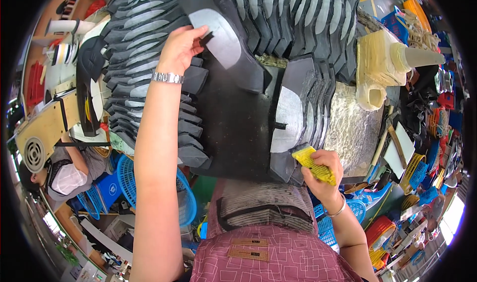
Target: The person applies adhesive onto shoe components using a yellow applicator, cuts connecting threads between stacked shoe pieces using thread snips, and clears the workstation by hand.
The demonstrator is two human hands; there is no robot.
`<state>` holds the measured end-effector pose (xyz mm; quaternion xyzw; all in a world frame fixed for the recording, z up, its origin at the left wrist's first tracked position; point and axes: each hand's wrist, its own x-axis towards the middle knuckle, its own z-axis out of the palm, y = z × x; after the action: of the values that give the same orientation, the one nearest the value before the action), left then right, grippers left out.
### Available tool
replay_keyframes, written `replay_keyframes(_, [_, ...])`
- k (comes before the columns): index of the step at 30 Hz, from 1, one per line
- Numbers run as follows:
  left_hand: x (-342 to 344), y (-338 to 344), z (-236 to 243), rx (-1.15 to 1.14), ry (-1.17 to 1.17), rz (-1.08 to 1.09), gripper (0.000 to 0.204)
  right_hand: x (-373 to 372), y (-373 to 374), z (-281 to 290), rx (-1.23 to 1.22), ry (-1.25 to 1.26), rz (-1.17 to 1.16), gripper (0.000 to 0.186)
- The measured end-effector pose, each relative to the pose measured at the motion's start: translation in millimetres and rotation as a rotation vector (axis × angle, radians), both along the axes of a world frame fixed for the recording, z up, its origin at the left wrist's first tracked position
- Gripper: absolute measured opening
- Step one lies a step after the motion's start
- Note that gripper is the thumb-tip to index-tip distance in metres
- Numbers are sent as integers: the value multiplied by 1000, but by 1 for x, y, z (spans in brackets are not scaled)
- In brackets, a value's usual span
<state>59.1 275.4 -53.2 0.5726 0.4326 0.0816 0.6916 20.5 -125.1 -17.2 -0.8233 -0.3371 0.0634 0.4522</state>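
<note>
My left hand (183, 46), with a metal watch on its wrist, is closed at the edge of a black shoe-upper-like piece (248, 58) that bears a pale grey patch. The piece is held tilted over the dark work surface (231, 138). My right hand (325, 170) grips a yellow sponge-like block (314, 163) with a dark front edge. That edge is at the lower part of a fanned stack of similar black pieces (288, 108), just below the grey patch of the foremost one. Whether the block touches the stack I cannot tell.
Overlapping rows of such pieces lie left (139, 58) and far right (303, 18). Right of the stack are a crusted sheet (350, 128), a glue-coated container (380, 58) and a hammer-like tool (382, 147). Blue baskets (186, 202) stand below; another person (69, 175) is at left.
</note>
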Motion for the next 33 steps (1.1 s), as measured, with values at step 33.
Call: replay_keyframes(33, [-67,-186,-40,90,-149,-520,31,137,-100,10,113,203,-631,14])
